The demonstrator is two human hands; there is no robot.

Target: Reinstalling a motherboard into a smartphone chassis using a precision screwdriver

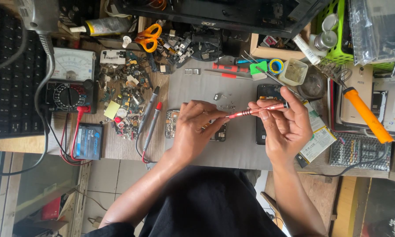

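Right on the grey mat (pixel 241 145) sits an opened phone (pixel 173 123) with its circuit board showing, and that's the landmark for everything else. Left hand (pixel 197 127) lies on top of the phone, fingers curled over it and pinning it down, so most of the phone is hidden under the palm. Right hand (pixel 285 125) is just to the right of the phone, pinching a red screwdriver (pixel 256 110) between thumb and fingers. The screwdriver lies nearly flat, tip pointing left and reaching the left hand's fingertips right above the phone; can't tell if the tip actually touches a screw.

Just right of the phone, partly under the right hand, there's a 2nd dark phone (pixel 267 94). Left of the phone lie 2 probes (pixel 150 116), red and black tipped, and further left an analog multimeter (pixel 72 79). Above and left of the phone are orange scissors (pixel 148 37).
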